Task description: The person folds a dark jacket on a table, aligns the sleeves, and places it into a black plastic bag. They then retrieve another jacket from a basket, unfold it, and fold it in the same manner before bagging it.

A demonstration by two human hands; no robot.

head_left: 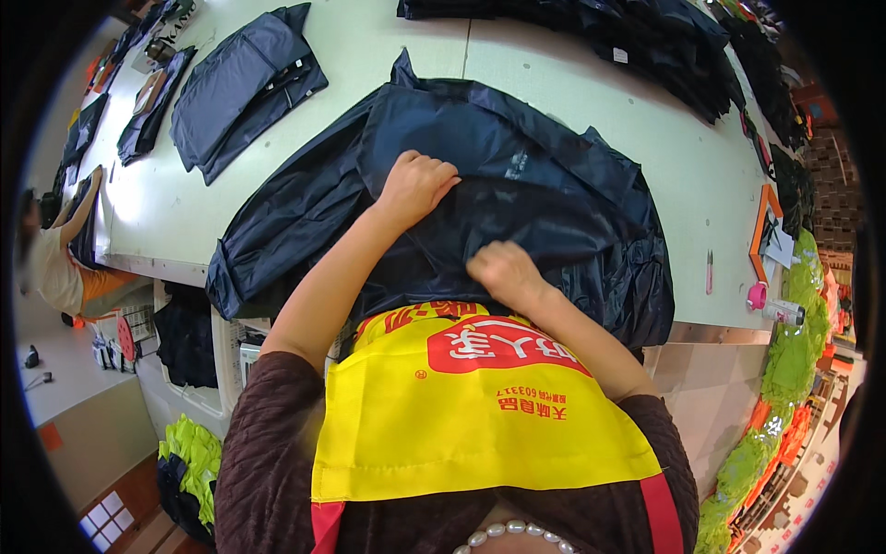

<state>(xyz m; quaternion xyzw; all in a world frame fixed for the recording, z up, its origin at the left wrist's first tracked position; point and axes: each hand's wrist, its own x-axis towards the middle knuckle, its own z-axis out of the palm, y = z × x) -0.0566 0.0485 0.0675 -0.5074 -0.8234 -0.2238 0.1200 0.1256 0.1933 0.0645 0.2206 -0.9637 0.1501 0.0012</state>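
A dark navy jacket [323, 185] of thin, shiny fabric lies spread and wrinkled across the table in front of me, its near part reaching the table edge at my yellow apron. My left hand [415, 189] is closed on the jacket's upper middle, with the fingers curled under and the fingertips hidden. Nearer to me and a little to the right, my right hand [506, 274] is closed against the fabric. It is slightly blurred, and its fingertips are hidden too. A small pale print shows on the jacket between and beyond the hands.
Folded dark garments [245, 88] lie at the far left of the pale table [701, 203], and a dark pile [646, 55] at the back right. Thread snips [710, 272], an orange frame [762, 231] and a pink-capped bottle [775, 305] are at the right edge. A person [60, 258] stands far left.
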